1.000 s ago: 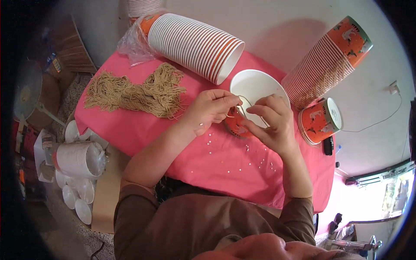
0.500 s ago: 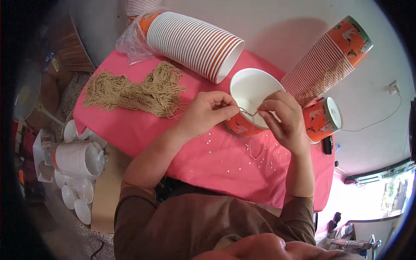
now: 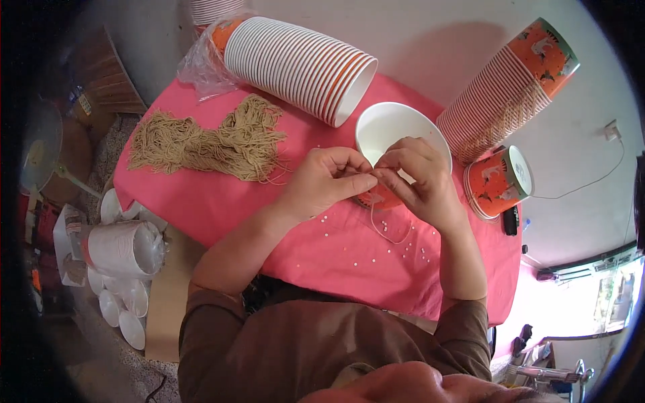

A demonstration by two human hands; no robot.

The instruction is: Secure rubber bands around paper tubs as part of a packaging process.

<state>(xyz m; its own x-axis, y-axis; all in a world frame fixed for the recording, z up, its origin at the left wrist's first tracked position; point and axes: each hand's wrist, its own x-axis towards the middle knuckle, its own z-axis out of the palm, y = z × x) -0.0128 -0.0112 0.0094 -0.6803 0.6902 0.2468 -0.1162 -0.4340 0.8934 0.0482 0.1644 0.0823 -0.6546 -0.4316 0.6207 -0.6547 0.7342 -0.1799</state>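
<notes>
My left hand (image 3: 329, 180) and my right hand (image 3: 421, 180) meet fingertip to fingertip over the near rim of an orange-and-white paper bucket (image 3: 376, 124). Both pinch a thin piece of string (image 3: 373, 216), whose loose end hangs in a curve down to the pink cloth. Fingers cover most of the part between them. The bucket stands upright, its white inside facing up. Left of my hands lies a bundle of tan cords (image 3: 201, 144). Tiny white discs (image 3: 355, 264) are scattered on the cloth near me.
A long stack of paper buckets (image 3: 295, 64) lies along the back in a plastic bag (image 3: 201, 67). At right, a tall leaning stack (image 3: 494, 101) rises behind a short upside-down stack (image 3: 497, 185). The pink tablecloth (image 3: 302, 248) covers the table. White buckets (image 3: 121, 248) sit on the floor at left.
My right hand has moved left until its fingertips meet those of my left hand. The string stretched between them is now mostly hidden, and a loose end hangs below.
</notes>
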